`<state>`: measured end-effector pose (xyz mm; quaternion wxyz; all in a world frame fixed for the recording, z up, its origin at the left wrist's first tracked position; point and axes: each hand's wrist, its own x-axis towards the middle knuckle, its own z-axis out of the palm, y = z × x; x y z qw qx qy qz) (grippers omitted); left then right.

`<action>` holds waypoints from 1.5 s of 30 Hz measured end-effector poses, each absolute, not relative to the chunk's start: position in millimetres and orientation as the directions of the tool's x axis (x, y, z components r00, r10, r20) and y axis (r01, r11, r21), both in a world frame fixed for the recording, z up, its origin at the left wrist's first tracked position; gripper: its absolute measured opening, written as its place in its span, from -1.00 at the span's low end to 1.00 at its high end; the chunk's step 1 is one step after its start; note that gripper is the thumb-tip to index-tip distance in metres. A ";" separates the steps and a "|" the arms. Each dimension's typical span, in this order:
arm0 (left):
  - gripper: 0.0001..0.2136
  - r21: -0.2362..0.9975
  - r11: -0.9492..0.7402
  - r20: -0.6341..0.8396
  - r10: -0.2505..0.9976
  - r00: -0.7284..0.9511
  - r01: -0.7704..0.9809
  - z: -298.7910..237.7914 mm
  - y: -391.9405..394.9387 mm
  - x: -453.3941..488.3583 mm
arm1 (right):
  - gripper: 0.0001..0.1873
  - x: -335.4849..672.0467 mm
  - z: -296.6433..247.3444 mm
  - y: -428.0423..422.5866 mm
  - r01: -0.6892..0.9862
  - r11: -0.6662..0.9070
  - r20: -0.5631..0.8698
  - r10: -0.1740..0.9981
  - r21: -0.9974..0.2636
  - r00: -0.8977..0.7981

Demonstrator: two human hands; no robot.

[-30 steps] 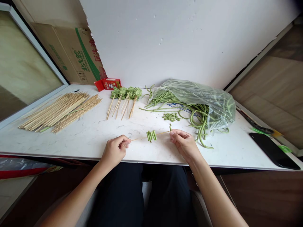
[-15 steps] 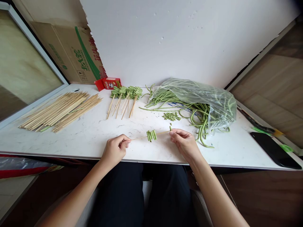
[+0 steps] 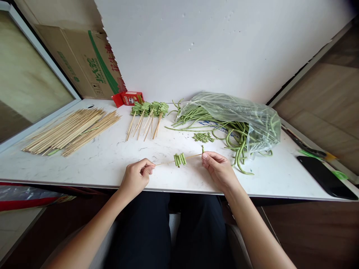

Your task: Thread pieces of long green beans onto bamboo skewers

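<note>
My left hand point(image 3: 136, 177) is closed, pinching the blunt end of a thin bamboo skewer point(image 3: 165, 163) held level over the white table point(image 3: 112, 160). Three short green bean pieces point(image 3: 179, 159) sit threaded at the skewer's middle. My right hand point(image 3: 218, 168) is closed in a pinch on another short bean piece point(image 3: 202, 149), held upright at the skewer's pointed tip.
A pile of bare skewers point(image 3: 70, 130) lies at the left. Finished bean skewers point(image 3: 147, 114) rest near a red packet point(image 3: 129, 98). Cut bean pieces point(image 3: 202, 137) lie beside a plastic bag of long beans point(image 3: 232, 121). A black phone point(image 3: 325, 177) and scissors point(image 3: 311, 151) sit right. A cardboard box point(image 3: 84, 63) leans behind.
Almost nothing differs. My right hand with its bean piece has shifted a few pixels right at the skewer tip; my left hand holds still.
</note>
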<state>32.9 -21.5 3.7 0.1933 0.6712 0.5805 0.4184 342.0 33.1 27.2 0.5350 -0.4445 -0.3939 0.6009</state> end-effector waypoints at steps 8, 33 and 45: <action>-0.82 0.738 -0.251 0.338 0.941 -0.020 0.626 3.7 -21.6 32.8 | -0.65 339.6 25.8 32.9 -0.247 -0.081 -0.087 0.996 -0.966 0.015; -0.85 0.766 -0.246 0.322 0.947 -0.023 0.593 0.6 -20.3 29.0 | -0.70 326.4 23.1 24.1 -0.229 0.012 0.004 0.999 -0.973 0.039; -0.83 0.766 -0.288 0.336 0.941 0.024 0.574 -0.9 -22.0 29.3 | -0.72 299.1 24.1 7.8 -0.142 -0.022 -0.008 0.995 -0.990 -0.098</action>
